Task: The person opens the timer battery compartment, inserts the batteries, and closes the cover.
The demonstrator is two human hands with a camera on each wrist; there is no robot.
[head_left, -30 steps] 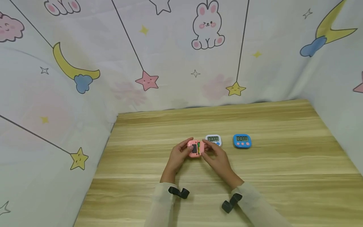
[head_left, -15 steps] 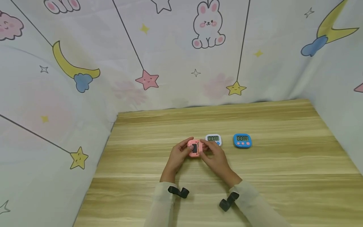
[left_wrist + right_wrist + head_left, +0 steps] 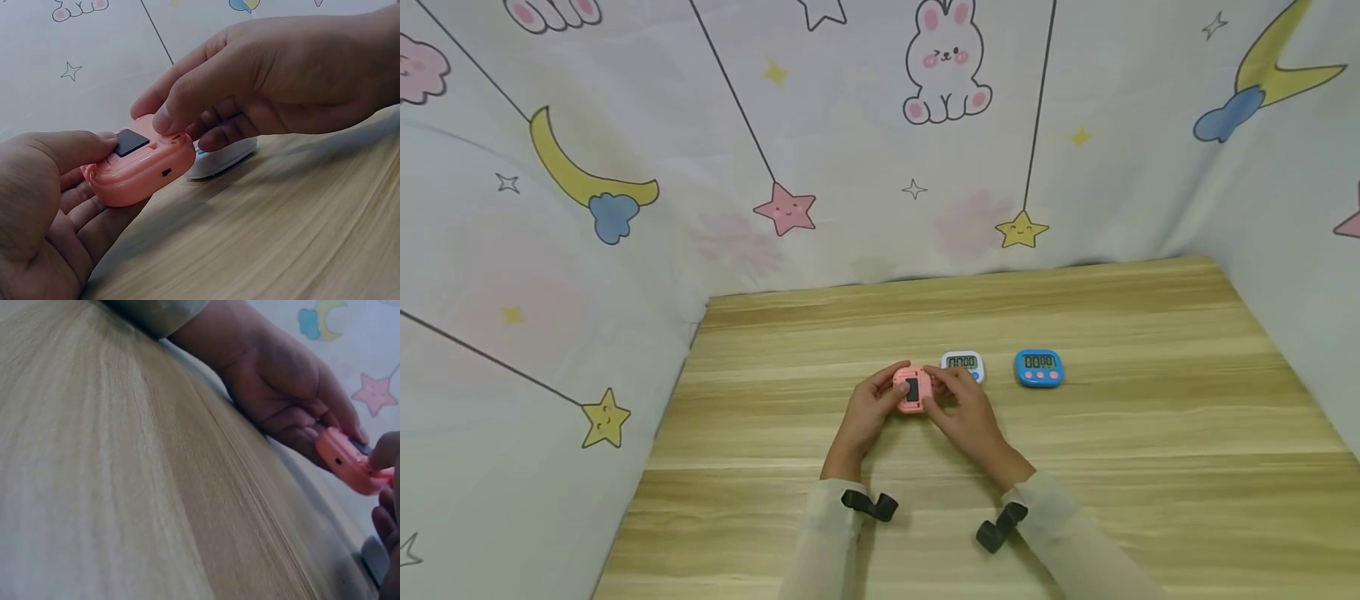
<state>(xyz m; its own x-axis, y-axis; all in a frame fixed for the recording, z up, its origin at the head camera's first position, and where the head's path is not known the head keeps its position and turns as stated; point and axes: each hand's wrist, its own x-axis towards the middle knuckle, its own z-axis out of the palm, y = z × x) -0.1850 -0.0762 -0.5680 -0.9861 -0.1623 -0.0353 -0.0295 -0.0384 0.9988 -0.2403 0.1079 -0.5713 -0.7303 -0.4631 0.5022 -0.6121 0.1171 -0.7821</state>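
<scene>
Back side up, a pink digital timer (image 3: 912,406) is held above the table between both hands. My left hand (image 3: 862,415) grips its left side, thumb on top by the black rectangle (image 3: 131,142) and fingers underneath. At its right end, my right hand (image 3: 972,418) pinches the pink battery cover (image 3: 147,122) between thumb and index finger. No batteries show now; the cover lies over their slot. A small dark switch (image 3: 166,172) is visible on the timer's side. Just beyond my right hand, a white timer (image 3: 962,362) lies partly hidden by the fingers.
A blue timer (image 3: 1040,368) lies face up on the wood-grain table (image 3: 1150,400), to the right of the white one. Cloth walls (image 3: 850,150) with printed stars, moons and a rabbit enclose the table at the back and both sides.
My right hand has moved left, sliding the battery cover over the slot where batteries showed a second ago. My left hand has kept its hold on the timer.
</scene>
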